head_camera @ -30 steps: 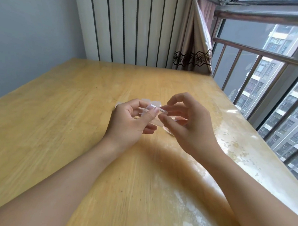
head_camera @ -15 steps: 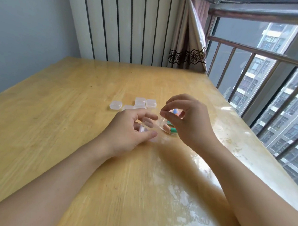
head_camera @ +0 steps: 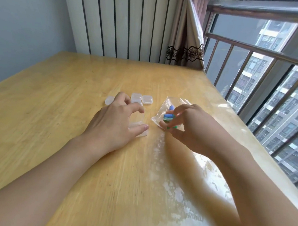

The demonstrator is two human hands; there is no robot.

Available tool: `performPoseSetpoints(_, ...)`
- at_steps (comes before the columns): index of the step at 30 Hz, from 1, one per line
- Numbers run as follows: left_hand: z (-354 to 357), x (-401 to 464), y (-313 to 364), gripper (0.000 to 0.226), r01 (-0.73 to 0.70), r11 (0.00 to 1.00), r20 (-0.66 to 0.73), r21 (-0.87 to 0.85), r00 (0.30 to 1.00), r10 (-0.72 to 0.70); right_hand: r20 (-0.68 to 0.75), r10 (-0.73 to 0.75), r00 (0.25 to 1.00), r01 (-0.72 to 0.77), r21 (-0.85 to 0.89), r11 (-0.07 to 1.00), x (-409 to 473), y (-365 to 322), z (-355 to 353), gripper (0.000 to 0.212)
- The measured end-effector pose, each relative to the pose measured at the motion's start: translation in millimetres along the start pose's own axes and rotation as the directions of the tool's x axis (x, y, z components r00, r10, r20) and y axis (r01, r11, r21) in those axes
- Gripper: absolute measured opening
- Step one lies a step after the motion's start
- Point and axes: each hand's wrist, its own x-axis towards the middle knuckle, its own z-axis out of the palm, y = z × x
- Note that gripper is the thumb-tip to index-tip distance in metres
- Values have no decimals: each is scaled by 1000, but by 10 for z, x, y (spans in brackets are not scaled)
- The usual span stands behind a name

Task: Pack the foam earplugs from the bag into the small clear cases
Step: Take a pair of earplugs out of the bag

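1. We see the wooden surface [head_camera: 55,119] filling most of the view, glossy and patchy toward the window side.
2. Behind it stands a white ribbed radiator [head_camera: 123,21], with a curtain [head_camera: 184,35] trimmed in dark lace beside it and a metal window railing [head_camera: 256,51] along the right.
3. Our left hand [head_camera: 115,121] rests low over the surface with its fingers [head_camera: 136,108] spread and loosely bent; the thumb lies on an open clear case [head_camera: 139,130] under the palm. The fingers curl round nothing that we can make out.
4. Our right hand [head_camera: 188,126] sits just right of the left, apart from it, with its fingers [head_camera: 163,124] curled and pinching at the near edge of the clear plastic bag [head_camera: 170,103].
5. The bag lies flat on the surface under the right hand, its far corner sticking out beyond the knuckles.
6. Inside the bag lie the foam earplugs [head_camera: 169,115], blue and green, bunched at the fingertips; we cannot tell whether one is itself gripped.
7. Beyond the left hand lie the closed small cases [head_camera: 146,99]: two touching side by side, one more [head_camera: 109,100] to the left, and another partly hidden by the fingers.
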Motion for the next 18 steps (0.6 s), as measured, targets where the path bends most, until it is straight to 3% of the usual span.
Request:
performPoseSetpoints(4, 11, -1, 7, 31, -42, 998, -104, 46, 994, 47, 35, 74, 997, -72, -63, 995, 46, 71, 62, 40)
performPoseSetpoints(8, 121, 16, 86, 18, -291, 957, -278, 10, 918, 282, 14, 101, 995, -101, -25, 995, 93, 77, 100, 45)
performPoseSetpoints(10, 255, 51, 161, 22, -388, 921, -225, 22, 896, 383, -25, 102, 994, -102, 35, 994, 94, 63, 86, 36)
performPoseSetpoints(13, 397, 113, 235, 31, -353, 935, -76, -33, 934, 350, -98, 110, 989, -93, 165, 982, 101, 76, 85, 13)
performPoseSetpoints(18, 450, 161, 188, 29, -305, 949, -47, -82, 952, 302, -197, 48, 979, -28, 103, 994, 105, 70, 87, 15)
